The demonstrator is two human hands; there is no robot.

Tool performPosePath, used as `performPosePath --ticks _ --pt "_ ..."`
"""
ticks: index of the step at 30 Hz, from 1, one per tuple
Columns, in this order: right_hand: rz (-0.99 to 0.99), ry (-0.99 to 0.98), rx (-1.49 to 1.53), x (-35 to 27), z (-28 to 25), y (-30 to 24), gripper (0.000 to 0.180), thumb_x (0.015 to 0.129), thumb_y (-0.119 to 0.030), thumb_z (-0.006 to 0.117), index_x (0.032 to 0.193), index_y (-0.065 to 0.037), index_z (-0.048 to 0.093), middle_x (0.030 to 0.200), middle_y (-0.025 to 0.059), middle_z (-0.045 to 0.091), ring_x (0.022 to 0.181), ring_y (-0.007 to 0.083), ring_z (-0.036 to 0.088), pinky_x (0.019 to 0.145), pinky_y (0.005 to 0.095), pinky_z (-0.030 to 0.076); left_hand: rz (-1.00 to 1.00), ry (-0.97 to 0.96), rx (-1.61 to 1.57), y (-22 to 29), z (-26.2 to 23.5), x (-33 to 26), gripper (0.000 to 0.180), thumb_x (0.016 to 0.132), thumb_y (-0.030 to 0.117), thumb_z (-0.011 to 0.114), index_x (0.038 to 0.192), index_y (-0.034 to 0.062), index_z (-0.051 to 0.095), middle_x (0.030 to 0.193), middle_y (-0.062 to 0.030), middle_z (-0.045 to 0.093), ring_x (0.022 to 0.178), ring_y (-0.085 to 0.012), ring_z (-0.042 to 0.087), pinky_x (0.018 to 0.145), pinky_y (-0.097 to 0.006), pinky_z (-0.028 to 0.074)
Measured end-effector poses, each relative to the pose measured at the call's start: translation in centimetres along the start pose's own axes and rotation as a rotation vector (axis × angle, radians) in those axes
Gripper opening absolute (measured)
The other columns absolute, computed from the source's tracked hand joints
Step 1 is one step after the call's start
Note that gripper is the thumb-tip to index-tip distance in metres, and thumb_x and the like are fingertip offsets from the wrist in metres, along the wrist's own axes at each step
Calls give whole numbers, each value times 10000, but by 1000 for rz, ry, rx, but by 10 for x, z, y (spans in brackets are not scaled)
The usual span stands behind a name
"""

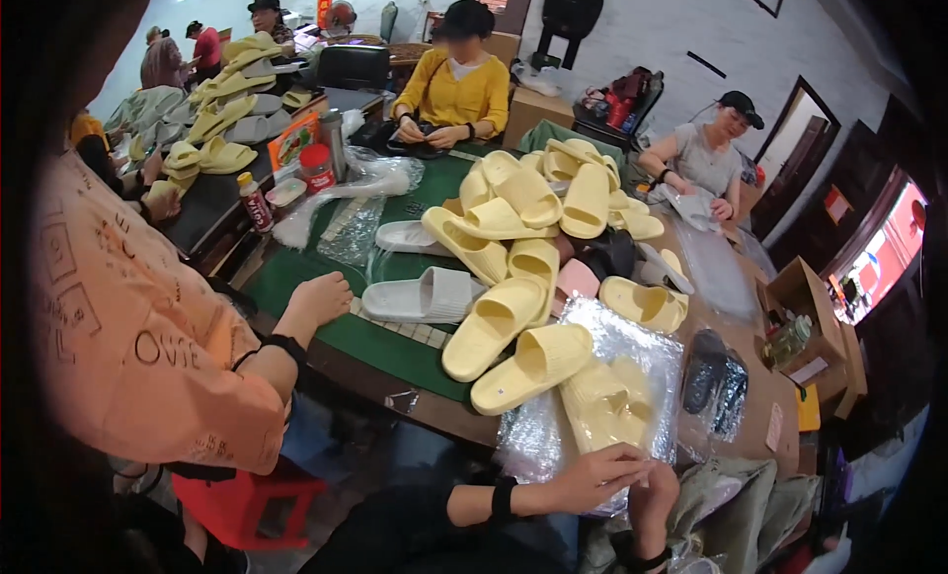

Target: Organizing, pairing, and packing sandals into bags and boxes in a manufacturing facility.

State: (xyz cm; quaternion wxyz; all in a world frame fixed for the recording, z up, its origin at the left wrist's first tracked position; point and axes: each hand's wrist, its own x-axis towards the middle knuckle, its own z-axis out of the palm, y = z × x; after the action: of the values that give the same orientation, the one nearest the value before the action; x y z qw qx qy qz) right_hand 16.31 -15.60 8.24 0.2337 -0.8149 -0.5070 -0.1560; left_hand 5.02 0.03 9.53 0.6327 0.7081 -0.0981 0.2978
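At the table's near edge, my left hand [590,479] and my right hand [653,497] are close together, fingers pinched at the lower edge of a see-through plastic bag [640,438]. Inside the bag is a pair of pale yellow slippers [585,401], lying on a stack of shiny plastic bags [528,438]. Just beyond is a loose yellow slipper [533,369], its toe toward the left. Both my wrists wear black bands.
A heap of yellow slippers [509,194] fills the table's middle, with a grey slipper [425,295] at its left. Bagged dark slippers [716,376] lie right. A person in orange [168,317] stands close at left; others sit across. A red stool [252,500] stands below.
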Motion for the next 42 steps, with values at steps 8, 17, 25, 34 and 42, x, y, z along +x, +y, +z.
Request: performPosePath --ticks 8,17,25,34,42 --pt "578 227 658 37 -57 10 181 870 -26 520 1007 -2 637 789 45 628 634 88 561 555 220 443 -309 389 255 -62 -16 -30 313 899 105 504 1176 -28 441 1201 -238 472 1152 -390 442 982 -427 363" --pt "400 373 782 103 -105 32 173 913 -106 536 1017 4 619 716 -3 569 557 91 534 491 214 439 -486 -248 598 -99 -25 -45 475 850 159 520 1281 -18 424 1273 -263 482 1213 -389 451 1023 -458 350" --pt "333 494 576 185 -136 152 172 897 -45 486 984 2 626 724 -27 516 608 53 469 531 216 383 -70 -294 999 -97 -27 -69 477 847 257 564 1275 53 509 1367 -193 437 1297 -333 380 1071 -429 296" --pt "247 466 -37 213 -119 192 335 841 32 433 1114 -13 623 942 121 677 857 211 628 805 312 483 -106 -349 956 -102 -30 -67 445 877 260 538 1271 56 498 1339 -185 457 1284 -311 386 1063 -417 301" --pt "314 -20 -286 151 -42 196 347 838 -63 517 1177 -3 561 888 257 641 871 331 647 747 379 479 -80 -278 961 -105 -25 -72 438 836 258 615 1222 71 526 1346 -180 438 1285 -323 379 1052 -426 324"
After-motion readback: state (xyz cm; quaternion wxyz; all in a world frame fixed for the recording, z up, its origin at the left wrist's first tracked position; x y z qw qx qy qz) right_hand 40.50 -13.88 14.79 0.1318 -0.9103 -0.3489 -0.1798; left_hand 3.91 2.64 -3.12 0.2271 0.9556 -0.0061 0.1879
